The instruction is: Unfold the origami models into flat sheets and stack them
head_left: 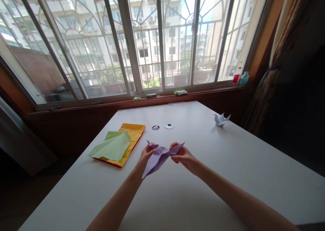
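Observation:
A purple folded paper crane (158, 158) is held up above the white table between my two hands. Its head and neck end points up at the left, and another pointed end rises at the right. My left hand (145, 156) pinches the left side of the crane, its fingertips partly behind the paper. At the right pointed end, my right hand (185, 159) grips the paper between thumb and fingers. One wing hangs down toward me. A white paper crane (221, 120) stands at the table's far right.
On the left of the white table (228, 190) lie a light green sheet (111, 146) and yellow-orange paper (135, 131) with red beneath. Two round holes (169, 126) are near the far edge. Small bottles (244, 78) stand on the windowsill.

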Tool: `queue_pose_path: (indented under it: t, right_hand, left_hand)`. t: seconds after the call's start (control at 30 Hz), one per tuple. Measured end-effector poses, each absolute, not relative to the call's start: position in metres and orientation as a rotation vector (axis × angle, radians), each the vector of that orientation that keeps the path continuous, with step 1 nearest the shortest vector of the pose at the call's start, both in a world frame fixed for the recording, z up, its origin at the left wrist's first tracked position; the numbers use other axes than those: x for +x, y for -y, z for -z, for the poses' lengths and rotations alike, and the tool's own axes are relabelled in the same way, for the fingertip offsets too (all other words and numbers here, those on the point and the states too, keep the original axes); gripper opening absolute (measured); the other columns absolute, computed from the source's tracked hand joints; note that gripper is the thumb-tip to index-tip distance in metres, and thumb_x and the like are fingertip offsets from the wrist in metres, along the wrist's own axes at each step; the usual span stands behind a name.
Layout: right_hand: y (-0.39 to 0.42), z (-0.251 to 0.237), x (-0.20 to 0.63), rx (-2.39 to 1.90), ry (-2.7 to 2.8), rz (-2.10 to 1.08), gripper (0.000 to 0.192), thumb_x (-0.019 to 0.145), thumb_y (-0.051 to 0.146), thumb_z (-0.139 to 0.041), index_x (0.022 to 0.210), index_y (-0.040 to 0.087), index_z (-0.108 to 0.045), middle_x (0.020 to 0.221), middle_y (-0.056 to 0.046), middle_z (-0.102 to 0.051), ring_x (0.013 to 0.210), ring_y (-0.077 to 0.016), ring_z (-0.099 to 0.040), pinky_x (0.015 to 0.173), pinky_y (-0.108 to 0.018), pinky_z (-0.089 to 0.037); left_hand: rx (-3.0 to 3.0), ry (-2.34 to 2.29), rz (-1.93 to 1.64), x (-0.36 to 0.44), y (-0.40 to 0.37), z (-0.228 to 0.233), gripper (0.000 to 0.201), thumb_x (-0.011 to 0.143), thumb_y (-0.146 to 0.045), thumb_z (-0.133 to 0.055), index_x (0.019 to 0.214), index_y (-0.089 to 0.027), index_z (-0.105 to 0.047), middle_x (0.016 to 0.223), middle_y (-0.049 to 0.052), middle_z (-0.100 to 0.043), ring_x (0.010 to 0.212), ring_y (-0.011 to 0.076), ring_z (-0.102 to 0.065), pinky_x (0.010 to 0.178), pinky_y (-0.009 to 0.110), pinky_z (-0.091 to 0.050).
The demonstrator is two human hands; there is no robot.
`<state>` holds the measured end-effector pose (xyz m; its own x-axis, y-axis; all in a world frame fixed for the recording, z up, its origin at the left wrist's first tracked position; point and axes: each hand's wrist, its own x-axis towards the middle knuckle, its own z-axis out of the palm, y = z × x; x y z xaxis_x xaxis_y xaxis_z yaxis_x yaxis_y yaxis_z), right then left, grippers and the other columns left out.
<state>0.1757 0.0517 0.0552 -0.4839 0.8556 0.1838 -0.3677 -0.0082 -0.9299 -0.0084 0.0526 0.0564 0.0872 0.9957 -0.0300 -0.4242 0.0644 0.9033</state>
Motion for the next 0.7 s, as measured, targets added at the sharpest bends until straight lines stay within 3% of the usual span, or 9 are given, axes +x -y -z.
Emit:
queue_pose_path:
  t: [0.23,0.33,0.43,0.57,0.7]
  right_hand:
    - [-0.049,-0.049,0.168,-0.71,1.5,-1.216,0.027,0.065,0.033,-0.073,0.075,0.018,-0.052,0.062,0.003,-0.056,0.047,-0.0086,-0.052,0.043,-0.022,-0.042]
    - [-0.046,-0.044,0.168,-0.767,1.725,-0.775,0.014,0.073,0.027,-0.065,0.077,0.019,-0.055,0.063,0.002,-0.059,0.049,-0.0103,-0.055,0.045,-0.023,-0.046]
    - [-0.045,-0.04,0.169,-0.787,1.819,-0.427,0.006,0.075,0.019,-0.061,0.08,0.02,-0.058,0.068,-0.001,-0.063,0.058,-0.0125,-0.058,0.053,-0.025,-0.049]
    - [-0.05,-0.04,0.174,-0.768,1.792,-0.213,0.014,0.074,0.019,-0.063,0.087,0.021,-0.059,0.088,-0.006,-0.063,0.08,-0.0182,-0.06,0.069,-0.033,-0.051]
    - [-0.051,-0.046,0.179,-0.748,1.786,0.116,0.02,0.073,0.021,-0.066,0.092,0.021,-0.058,0.092,-0.007,-0.065,0.09,-0.0209,-0.058,0.079,-0.039,-0.048]
  left_hand:
    - [0.846,-0.873,-1.377,-0.005,-0.064,-0.043,0.032,0.05,-0.025,-0.077,0.075,-0.014,-0.06,0.069,0.001,-0.063,0.063,0.0139,-0.058,0.06,0.024,-0.044]
    - [0.814,-0.894,-1.405,-0.003,-0.065,-0.039,0.031,0.052,-0.025,-0.076,0.075,-0.014,-0.058,0.067,0.0,-0.063,0.06,0.0128,-0.058,0.06,0.024,-0.044]
    - [0.802,-0.903,-1.408,-0.001,-0.062,-0.039,0.029,0.055,-0.022,-0.074,0.078,-0.014,-0.059,0.068,0.001,-0.063,0.06,0.0127,-0.058,0.06,0.023,-0.044]
    - [0.791,-0.889,-1.39,0.002,-0.056,-0.042,0.024,0.058,-0.021,-0.073,0.076,-0.013,-0.06,0.065,0.002,-0.063,0.059,0.0139,-0.058,0.058,0.024,-0.044]
    - [0.772,-0.844,-1.376,0.001,-0.05,-0.046,0.021,0.059,-0.022,-0.073,0.074,-0.013,-0.06,0.067,0.003,-0.063,0.064,0.0168,-0.06,0.065,0.027,-0.046]
